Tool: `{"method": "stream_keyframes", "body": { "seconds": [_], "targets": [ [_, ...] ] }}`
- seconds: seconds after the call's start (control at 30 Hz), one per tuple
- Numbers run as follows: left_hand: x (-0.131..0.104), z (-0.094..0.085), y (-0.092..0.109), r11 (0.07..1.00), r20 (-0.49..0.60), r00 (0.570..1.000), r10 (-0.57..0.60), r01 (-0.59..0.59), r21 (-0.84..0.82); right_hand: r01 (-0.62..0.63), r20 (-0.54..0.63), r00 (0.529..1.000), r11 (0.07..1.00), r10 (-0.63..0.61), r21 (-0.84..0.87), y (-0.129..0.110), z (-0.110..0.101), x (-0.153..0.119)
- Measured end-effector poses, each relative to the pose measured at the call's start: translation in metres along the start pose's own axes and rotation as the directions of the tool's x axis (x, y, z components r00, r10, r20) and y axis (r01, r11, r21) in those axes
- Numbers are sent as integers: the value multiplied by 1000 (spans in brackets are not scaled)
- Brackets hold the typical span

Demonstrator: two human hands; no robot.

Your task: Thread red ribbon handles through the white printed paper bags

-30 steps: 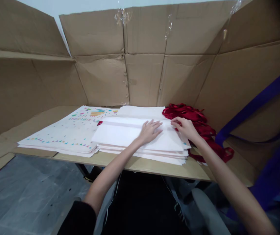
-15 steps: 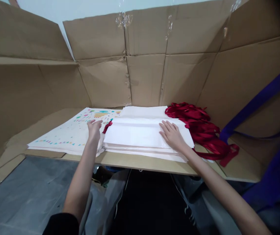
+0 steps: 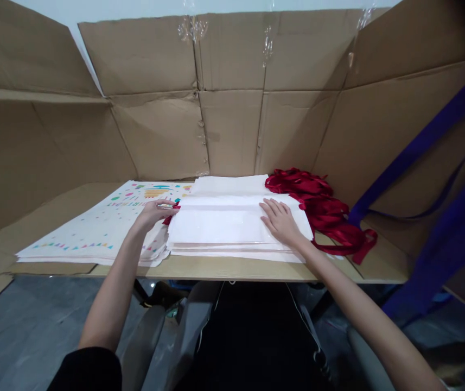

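My right hand (image 3: pixel 281 221) lies flat, fingers spread, on the right part of a stack of white folded sheets (image 3: pixel 216 222). At the stack's left edge my left hand (image 3: pixel 151 213) is closed in a pinch. A small thin pale object (image 3: pixel 166 206) shows at its fingertips; its kind is too small to make out. Right beside those fingers, a short dark red ribbon end (image 3: pixel 167 220) sticks out from the stack. Long red ribbon (image 3: pixel 330 214) spills from the stack's right side in a heap. Under my left forearm is a pile of white sheets printed with coloured party shapes (image 3: pixel 89 228).
Tall cardboard walls (image 3: pixel 232 125) close off the back and both sides of the table (image 3: pixel 232 269). A purple strap (image 3: pixel 411 157) hangs at the right. Below the table's front edge is a grey floor (image 3: pixel 53 309).
My left hand has come to the stack's left edge and closed from an open pose. My right hand still rests on the top sheet. The view has shifted slightly.
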State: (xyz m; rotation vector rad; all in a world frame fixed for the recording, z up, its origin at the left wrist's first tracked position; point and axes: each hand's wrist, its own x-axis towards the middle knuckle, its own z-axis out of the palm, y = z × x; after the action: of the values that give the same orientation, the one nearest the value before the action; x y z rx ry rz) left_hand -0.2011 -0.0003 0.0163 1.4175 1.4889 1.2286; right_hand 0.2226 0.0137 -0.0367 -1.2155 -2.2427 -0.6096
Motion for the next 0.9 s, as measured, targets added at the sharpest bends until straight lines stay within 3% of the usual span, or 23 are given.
{"method": "stream_keyframes", "body": {
  "seconds": [0.1, 0.17, 0.27, 0.33, 0.47, 0.63, 0.7, 0.8, 0.9],
  "targets": [
    [7, -16, 7, 944, 192, 976, 100, -154, 291, 8, -5, 1000, 1000, -8, -1, 0, 0, 0],
    [7, -25, 13, 790, 233, 942, 240, -330, 517, 8, -8, 1000, 1000, -8, 3, 0, 0, -1],
    [0, -29, 19, 495, 235, 830, 505, -502, 710, 8, -18, 1000, 1000, -8, 11, 0, 1, -1],
    [-5, -25, 21, 449, 281, 802, 527, -543, 710, 10, -25, 1000, 1000, -9, 15, 0, 2, -1],
    [-7, -15, 22, 528, 309, 865, 395, -489, 694, 11, -33, 999, 1000, -11, 13, 1, 3, -2],
    [-1, -11, 18, 649, 187, 866, 463, -475, 594, 12, -34, 999, 1000, -11, 7, 1, 4, -2],
    [-3, -8, 16, 691, 92, 862, 498, -458, 559, 10, -38, 999, 1000, -10, 6, 1, 5, -3],
    [-8, 3, 12, 762, -178, 856, 485, -314, 566, 7, -41, 999, 1000, -6, 9, 1, 5, -3],
    [-13, 14, 6, 944, -386, 885, 259, -148, 295, 4, -38, 999, 1000, -4, 10, 1, 5, -2]
  ]
}}
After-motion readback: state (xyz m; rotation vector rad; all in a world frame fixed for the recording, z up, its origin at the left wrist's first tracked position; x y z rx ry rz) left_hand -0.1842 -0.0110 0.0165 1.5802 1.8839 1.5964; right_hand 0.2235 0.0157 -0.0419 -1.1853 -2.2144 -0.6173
